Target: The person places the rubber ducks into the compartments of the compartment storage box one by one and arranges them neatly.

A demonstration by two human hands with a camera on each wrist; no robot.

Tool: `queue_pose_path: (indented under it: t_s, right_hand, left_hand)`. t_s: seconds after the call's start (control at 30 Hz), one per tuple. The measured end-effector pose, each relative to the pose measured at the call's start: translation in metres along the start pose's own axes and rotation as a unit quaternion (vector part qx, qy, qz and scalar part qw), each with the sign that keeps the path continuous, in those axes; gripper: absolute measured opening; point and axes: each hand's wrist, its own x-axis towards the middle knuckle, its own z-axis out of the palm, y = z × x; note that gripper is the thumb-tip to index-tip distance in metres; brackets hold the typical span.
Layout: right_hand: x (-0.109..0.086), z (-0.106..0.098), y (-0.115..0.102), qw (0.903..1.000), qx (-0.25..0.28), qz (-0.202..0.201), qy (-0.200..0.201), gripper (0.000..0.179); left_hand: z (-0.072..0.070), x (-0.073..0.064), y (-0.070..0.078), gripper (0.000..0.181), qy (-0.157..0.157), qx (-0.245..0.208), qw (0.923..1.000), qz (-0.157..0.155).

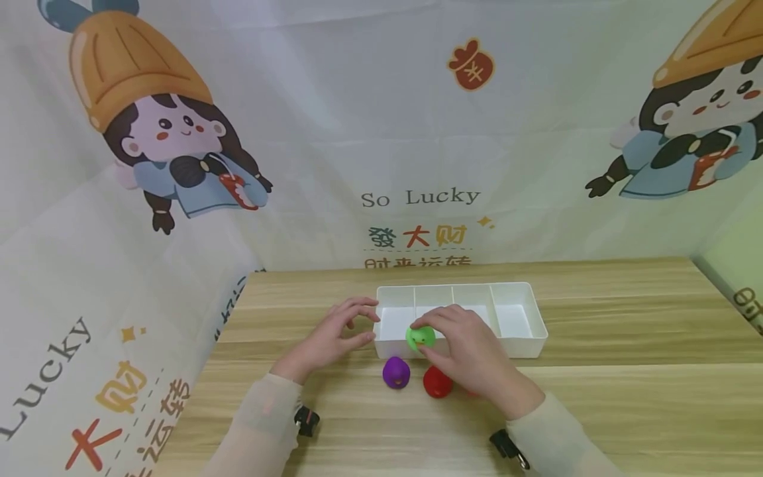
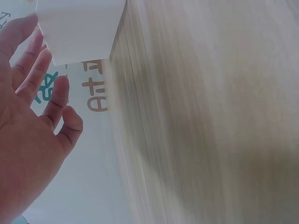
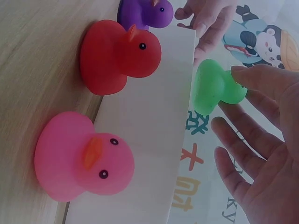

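My right hand point(image 1: 473, 351) pinches a green rubber duck point(image 1: 419, 337) between thumb and fingers, above the front wall of a white divided box point(image 1: 522, 348). At the box's left end my left hand point(image 1: 328, 338) has its fingers spread and slightly bent, with the fingertips at the end wall. A purple rubber duck point(image 1: 396, 373) and a red rubber duck point(image 1: 437, 383) sit on the table in front of the box. The pink rubber duck point(image 3: 84, 158) shows plainly in the right wrist view; in the head view my right hand mostly covers it.
The wood-grain table point(image 1: 626, 397) extends to both sides of the box. Behind it hangs a printed cloth point(image 1: 334, 132) with cartoon figures and lettering. Dark clips point(image 1: 306, 421) sit at both sleeves.
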Motion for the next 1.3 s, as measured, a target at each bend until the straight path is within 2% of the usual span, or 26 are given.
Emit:
queue_pose_path:
  t_s: [0.63,0.93,1.3]
  right_hand:
    - [0.014,0.009,-0.005,0.9999,-0.007,0.004,-0.013,0.03]
    - [0.021,0.014,-0.007,0.9996,-0.009,0.007,-0.025,0.028]
    - [0.029,0.017,-0.01,0.999,-0.003,0.021,-0.04,0.027]
  left_hand:
    - [0.0,-0.002,-0.007,0.025,0.009,0.003,0.9999,0.009]
    - [0.001,-0.001,-0.005,0.025,0.002,0.007,1.0,-0.001]
    - [0.0,-0.001,-0.001,0.024,0.002,0.011,0.9999,0.004]
